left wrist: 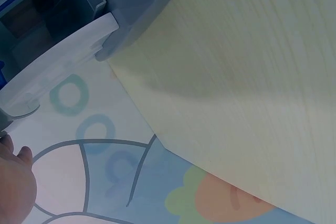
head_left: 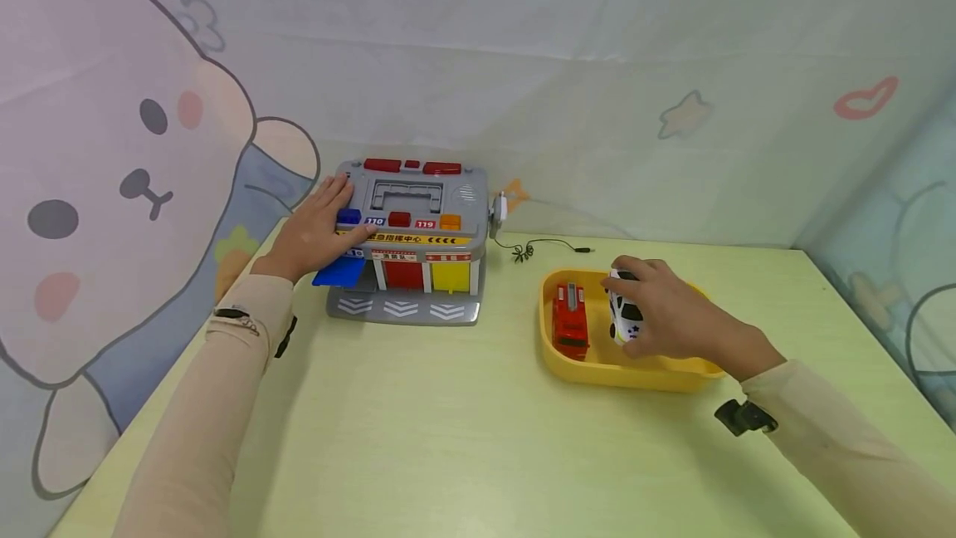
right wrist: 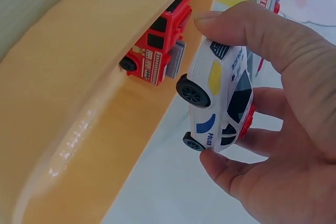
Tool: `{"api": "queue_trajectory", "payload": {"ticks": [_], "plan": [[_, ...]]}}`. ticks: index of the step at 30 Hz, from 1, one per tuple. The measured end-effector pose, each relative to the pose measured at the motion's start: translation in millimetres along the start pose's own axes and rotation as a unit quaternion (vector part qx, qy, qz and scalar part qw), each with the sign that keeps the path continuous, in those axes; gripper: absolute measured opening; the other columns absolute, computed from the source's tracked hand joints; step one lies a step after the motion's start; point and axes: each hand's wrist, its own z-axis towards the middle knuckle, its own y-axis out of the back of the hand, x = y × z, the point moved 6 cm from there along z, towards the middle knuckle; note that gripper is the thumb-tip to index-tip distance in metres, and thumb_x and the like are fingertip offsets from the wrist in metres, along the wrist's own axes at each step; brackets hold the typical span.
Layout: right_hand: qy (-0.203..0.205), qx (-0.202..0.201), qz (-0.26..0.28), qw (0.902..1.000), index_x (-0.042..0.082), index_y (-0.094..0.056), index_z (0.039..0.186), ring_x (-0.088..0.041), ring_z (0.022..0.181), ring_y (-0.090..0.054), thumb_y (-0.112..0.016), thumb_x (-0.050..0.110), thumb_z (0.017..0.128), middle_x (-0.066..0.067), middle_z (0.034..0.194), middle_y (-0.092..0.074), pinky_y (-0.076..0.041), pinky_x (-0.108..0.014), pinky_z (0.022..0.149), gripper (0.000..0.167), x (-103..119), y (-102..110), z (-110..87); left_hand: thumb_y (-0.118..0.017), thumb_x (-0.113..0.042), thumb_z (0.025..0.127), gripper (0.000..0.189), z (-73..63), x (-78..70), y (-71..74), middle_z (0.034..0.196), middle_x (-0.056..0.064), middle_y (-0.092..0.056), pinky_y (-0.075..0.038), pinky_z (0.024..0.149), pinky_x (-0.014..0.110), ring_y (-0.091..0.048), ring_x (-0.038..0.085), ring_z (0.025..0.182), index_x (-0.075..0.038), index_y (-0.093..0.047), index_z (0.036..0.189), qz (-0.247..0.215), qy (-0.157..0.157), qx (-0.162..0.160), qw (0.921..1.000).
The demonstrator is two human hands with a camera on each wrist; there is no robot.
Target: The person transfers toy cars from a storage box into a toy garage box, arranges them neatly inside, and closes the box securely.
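Between the thumb and fingers of my right hand [head_left: 668, 314] is a white toy police car [right wrist: 223, 90], held over the yellow bin [head_left: 635, 376]. A red toy fire truck [head_left: 571, 322] lies in the bin's left part. My left hand [head_left: 314, 227] rests spread on the top left of a grey toy rescue station [head_left: 418, 222]. The station has a raised blue door [head_left: 340, 272], a red door [head_left: 404, 275] and a yellow door [head_left: 451, 276]. In the left wrist view, only a small part of the left hand [left wrist: 16, 187] shows beside the station.
A thin black cable [head_left: 553, 246] with a plug lies behind, right of the station. The pale table [head_left: 418, 430] reaches back to a printed cloth [head_left: 568, 106] with cartoon figures. A grey-white piece [head_left: 498, 210] sticks out from the station's right side.
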Motion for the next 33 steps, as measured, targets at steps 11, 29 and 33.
{"api": "queue_trajectory", "payload": {"ticks": [11, 29, 33], "plan": [[0.016, -0.012, -0.02, 0.9996, 0.005, -0.06, 0.135, -0.047, 0.126, -0.043, -0.082, 0.02, 0.072, -0.023, 0.147, -0.043, -0.057, -0.049, 0.084, 0.068, 16.3, -2.1, 2.1, -0.048, -0.063, 0.095, 0.092, -0.4, -1.0, 0.6, 0.169, 0.013, -0.008, -0.01, 0.125, 0.058, -0.003, 0.034, 0.157, -0.005, -0.016, 0.16, -0.004, -0.004, -0.002, 1.0], [0.079, -0.05, -0.039, 0.9948, 0.01, -0.059, 0.135, -0.043, 0.131, -0.041, -0.081, 0.025, 0.073, -0.02, 0.15, -0.041, -0.056, -0.05, 0.092, 0.067, 59.9, -7.7, 24.8, -0.047, -0.064, 0.095, 0.092, 0.4, -0.5, 0.4, 0.17, 0.012, -0.007, -0.011, 0.124, 0.058, -0.002, 0.033, 0.157, -0.006, -0.016, 0.16, -0.002, -0.006, -0.002, 1.0], [0.091, -0.057, -0.07, 0.9917, 0.008, -0.058, 0.137, -0.044, 0.131, -0.042, -0.083, 0.026, 0.072, -0.019, 0.15, -0.041, -0.054, -0.053, 0.096, 0.072, 68.9, -9.9, 29.2, -0.047, -0.064, 0.095, 0.093, 0.5, 1.0, -0.2, 0.17, 0.012, -0.007, -0.011, 0.125, 0.058, -0.002, 0.033, 0.157, -0.006, -0.015, 0.16, -0.004, -0.006, -0.002, 1.0]]}}
